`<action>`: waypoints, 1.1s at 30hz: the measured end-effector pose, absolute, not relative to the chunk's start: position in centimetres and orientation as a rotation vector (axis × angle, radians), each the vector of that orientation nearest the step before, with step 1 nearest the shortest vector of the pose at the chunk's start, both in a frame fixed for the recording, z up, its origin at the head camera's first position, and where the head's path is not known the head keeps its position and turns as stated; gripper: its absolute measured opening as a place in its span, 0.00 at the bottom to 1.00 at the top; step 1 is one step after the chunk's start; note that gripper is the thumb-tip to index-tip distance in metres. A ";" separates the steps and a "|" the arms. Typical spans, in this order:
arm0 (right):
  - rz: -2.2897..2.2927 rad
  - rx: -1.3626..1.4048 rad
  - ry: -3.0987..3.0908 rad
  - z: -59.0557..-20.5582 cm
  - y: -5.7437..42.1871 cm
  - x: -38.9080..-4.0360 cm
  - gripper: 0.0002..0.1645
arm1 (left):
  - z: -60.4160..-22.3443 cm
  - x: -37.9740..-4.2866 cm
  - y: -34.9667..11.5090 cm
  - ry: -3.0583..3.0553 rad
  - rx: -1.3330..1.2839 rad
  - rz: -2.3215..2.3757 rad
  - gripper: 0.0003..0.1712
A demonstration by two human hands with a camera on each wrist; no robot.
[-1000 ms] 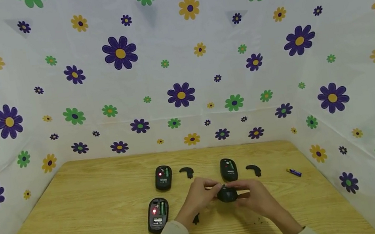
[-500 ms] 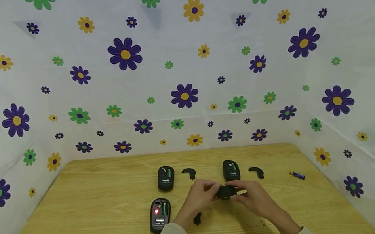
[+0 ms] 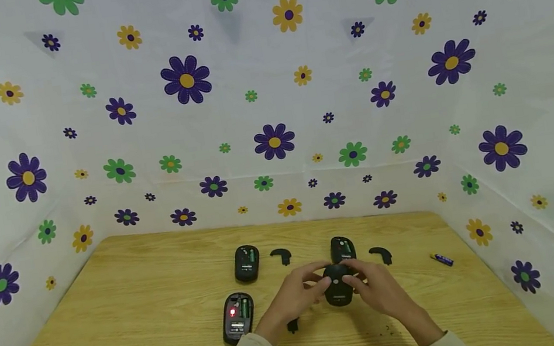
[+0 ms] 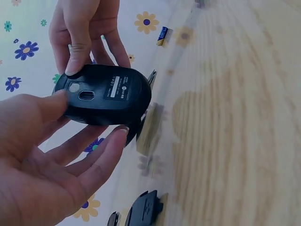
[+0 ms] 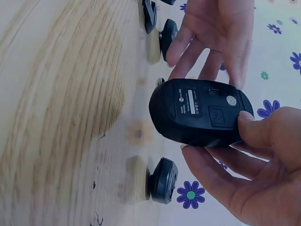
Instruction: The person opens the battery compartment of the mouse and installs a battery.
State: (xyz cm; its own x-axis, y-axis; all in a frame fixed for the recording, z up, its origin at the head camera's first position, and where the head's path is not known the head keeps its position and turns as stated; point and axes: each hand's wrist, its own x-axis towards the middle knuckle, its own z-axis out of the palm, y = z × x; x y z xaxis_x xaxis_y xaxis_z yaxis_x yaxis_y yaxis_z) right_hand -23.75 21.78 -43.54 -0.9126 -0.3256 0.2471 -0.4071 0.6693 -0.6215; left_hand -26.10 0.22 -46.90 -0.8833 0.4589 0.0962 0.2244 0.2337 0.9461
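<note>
Both hands hold a black computer mouse (image 3: 338, 291) above the table, its underside turned toward the head camera. That underside shows a pale round spot, a sensor window and a printed label, and no battery is visible in it. My left hand (image 3: 296, 295) pinches one side near the far end, thumb on the underside. On the opposite side my right hand (image 3: 378, 290) does the same, its thumb (image 5: 254, 129) pressing near the end. Right behind the held mouse lies another upturned mouse (image 3: 342, 246) with its battery compartment uncovered, partly hidden by the hands.
Two more upturned mice lie left, one at the back (image 3: 247, 264) and one in front (image 3: 238, 318) with a red light lit. Loose black covers (image 3: 282, 255) lie about, one (image 3: 292, 325) beside the left wrist, another (image 3: 382, 254) at right. A battery (image 3: 442, 259) lies far right.
The held mouse has tipped from end-on so its underside now faces the head camera, and both thumbs have come onto it. The back-left mouse's red light no longer shows.
</note>
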 end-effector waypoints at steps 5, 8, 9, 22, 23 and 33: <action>1.150 0.568 -2.759 -43.6 21.7 -23.7 0.18 | -47.0 -26.0 0.4 2.306 0.670 1.694 0.27; 1.176 0.546 -2.755 -43.6 21.7 -23.7 0.19 | -47.1 -26.0 0.4 2.280 0.649 1.731 0.27; 1.176 0.543 -2.755 -43.6 21.7 -23.7 0.20 | -47.1 -26.0 0.5 2.271 0.642 1.744 0.27; 1.075 0.647 -2.763 -43.8 22.2 -23.9 0.30 | -47.1 -25.9 0.6 2.199 0.612 1.758 0.30; 1.076 0.643 -2.768 -43.8 22.2 -23.9 0.29 | -47.1 -25.8 0.6 2.184 0.609 1.763 0.30; 1.086 0.623 -2.773 -44.0 22.2 -23.9 0.29 | -47.0 -25.7 0.6 2.162 0.592 1.752 0.30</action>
State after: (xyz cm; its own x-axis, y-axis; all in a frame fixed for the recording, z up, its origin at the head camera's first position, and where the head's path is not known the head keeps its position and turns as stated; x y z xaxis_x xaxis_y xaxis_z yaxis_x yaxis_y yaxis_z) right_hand -23.86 22.18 -43.95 -0.9115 -0.3367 0.2361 -0.4075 0.6622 -0.6289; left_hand -25.68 0.62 -47.03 -0.8718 0.4890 0.0285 0.1292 0.1734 0.9763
